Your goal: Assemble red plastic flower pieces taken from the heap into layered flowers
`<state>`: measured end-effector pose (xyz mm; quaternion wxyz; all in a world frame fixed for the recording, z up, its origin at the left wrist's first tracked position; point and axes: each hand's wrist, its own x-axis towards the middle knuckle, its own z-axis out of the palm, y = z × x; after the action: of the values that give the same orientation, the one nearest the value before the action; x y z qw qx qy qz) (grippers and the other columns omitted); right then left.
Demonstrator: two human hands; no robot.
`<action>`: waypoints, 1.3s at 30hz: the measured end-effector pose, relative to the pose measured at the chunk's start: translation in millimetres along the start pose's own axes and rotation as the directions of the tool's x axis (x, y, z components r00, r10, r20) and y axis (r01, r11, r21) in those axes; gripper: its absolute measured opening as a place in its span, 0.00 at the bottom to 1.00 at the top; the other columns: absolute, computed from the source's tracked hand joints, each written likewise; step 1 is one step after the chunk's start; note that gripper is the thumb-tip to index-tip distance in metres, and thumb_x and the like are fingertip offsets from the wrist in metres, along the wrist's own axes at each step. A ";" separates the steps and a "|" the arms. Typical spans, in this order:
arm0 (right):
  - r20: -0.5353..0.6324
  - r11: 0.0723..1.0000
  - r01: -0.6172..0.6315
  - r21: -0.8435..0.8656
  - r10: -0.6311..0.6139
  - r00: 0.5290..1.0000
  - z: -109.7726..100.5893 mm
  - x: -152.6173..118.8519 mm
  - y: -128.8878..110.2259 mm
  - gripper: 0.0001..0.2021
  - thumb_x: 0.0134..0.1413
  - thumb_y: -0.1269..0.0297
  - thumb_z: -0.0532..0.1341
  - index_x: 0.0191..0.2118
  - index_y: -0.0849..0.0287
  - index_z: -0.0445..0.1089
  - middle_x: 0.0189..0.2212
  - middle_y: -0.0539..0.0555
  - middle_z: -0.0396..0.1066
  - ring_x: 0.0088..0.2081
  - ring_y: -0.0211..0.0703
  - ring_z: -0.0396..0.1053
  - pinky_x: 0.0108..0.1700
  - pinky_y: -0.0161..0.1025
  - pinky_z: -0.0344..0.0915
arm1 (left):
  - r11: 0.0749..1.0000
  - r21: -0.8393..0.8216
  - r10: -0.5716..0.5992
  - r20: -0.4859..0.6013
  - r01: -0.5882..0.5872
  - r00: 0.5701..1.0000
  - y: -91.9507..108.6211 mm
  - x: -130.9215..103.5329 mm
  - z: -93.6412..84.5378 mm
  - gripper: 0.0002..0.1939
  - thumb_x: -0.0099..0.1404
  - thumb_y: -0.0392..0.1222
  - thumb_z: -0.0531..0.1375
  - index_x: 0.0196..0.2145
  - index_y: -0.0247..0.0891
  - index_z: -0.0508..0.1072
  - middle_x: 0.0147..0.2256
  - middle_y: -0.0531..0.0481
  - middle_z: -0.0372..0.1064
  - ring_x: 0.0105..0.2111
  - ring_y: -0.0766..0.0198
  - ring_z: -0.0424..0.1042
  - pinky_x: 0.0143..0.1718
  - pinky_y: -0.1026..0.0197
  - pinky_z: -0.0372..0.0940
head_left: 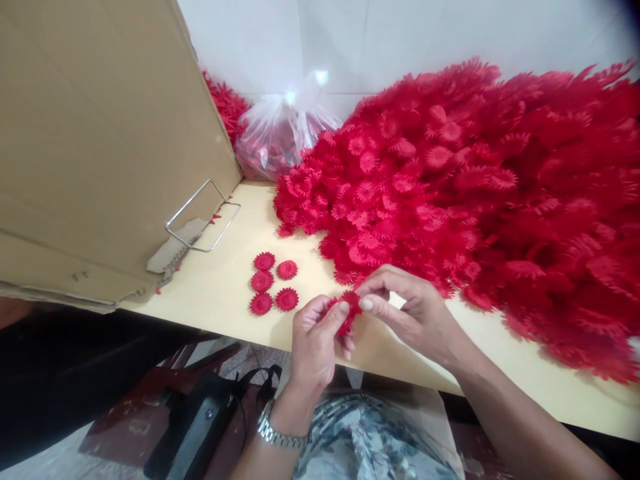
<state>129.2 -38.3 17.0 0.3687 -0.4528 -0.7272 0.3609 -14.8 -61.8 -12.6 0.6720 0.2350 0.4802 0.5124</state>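
Note:
Near the table's front edge, my left hand (319,333) pinches a red flower piece (349,312) between thumb and fingers. My right hand (407,310) closes its thumb and forefinger on the right side of the same piece. Left of my hands, several round red flower pieces lie flat on the table, among them one at the front (287,299). A large heap of red flower pieces (390,193) spreads behind and to the right of my hands.
A big cardboard box (100,133) stands at the left, with a bent metal wire frame (204,215) beside it. A tied clear plastic bag (280,137) rests against the wall. A black bag (200,420) lies below the table.

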 end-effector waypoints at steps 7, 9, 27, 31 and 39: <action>0.153 0.977 -0.142 0.159 0.118 0.981 12.2 -2.1 -1.0 0.09 0.54 0.62 0.59 0.25 0.58 0.65 0.22 0.48 0.66 0.25 0.36 0.64 0.27 0.33 0.59 | 0.999 0.038 0.020 0.046 -0.022 0.999 -2.9 -3.3 -3.3 0.18 0.53 0.51 0.64 0.21 0.35 0.66 0.12 0.57 0.62 0.10 0.74 0.60 0.08 0.74 0.50; 0.069 0.983 -0.126 0.132 0.117 0.991 12.2 -2.8 1.5 0.10 0.54 0.64 0.58 0.24 0.59 0.65 0.21 0.48 0.64 0.24 0.35 0.62 0.26 0.33 0.58 | 0.999 0.030 0.034 0.106 -0.037 0.994 -3.1 -4.2 -5.0 0.15 0.54 0.49 0.64 0.23 0.34 0.67 0.15 0.56 0.64 0.11 0.73 0.62 0.09 0.73 0.54; -0.042 0.975 0.086 -0.204 -0.097 0.994 -4.0 0.5 -3.6 0.08 0.58 0.61 0.57 0.35 0.58 0.71 0.29 0.52 0.71 0.30 0.38 0.67 0.29 0.34 0.62 | 0.995 0.057 0.090 -0.058 -0.087 0.994 -2.0 -2.5 -3.0 0.16 0.52 0.47 0.65 0.20 0.35 0.64 0.15 0.60 0.58 0.13 0.77 0.54 0.12 0.73 0.50; 0.122 1.000 -0.009 -0.027 0.012 0.992 7.2 -3.7 -7.1 0.09 0.55 0.60 0.60 0.30 0.59 0.69 0.26 0.50 0.69 0.28 0.36 0.65 0.29 0.34 0.60 | 0.988 0.095 0.125 -0.051 -0.120 0.991 -4.1 -2.4 -1.8 0.21 0.50 0.49 0.66 0.16 0.35 0.60 0.14 0.61 0.52 0.14 0.78 0.51 0.13 0.73 0.47; -0.049 0.972 -0.139 0.189 0.151 0.987 10.7 -2.5 -0.1 0.10 0.54 0.64 0.58 0.24 0.60 0.64 0.19 0.46 0.60 0.22 0.34 0.58 0.25 0.33 0.56 | 0.998 0.060 0.028 0.113 -0.035 0.993 -3.4 -7.5 -5.6 0.16 0.53 0.48 0.65 0.22 0.35 0.65 0.15 0.58 0.62 0.12 0.75 0.59 0.12 0.72 0.50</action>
<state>120.7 -42.7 11.6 0.4044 -0.4795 -0.6436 0.4385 -18.2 -70.9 -14.7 0.6820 0.2918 0.4536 0.4940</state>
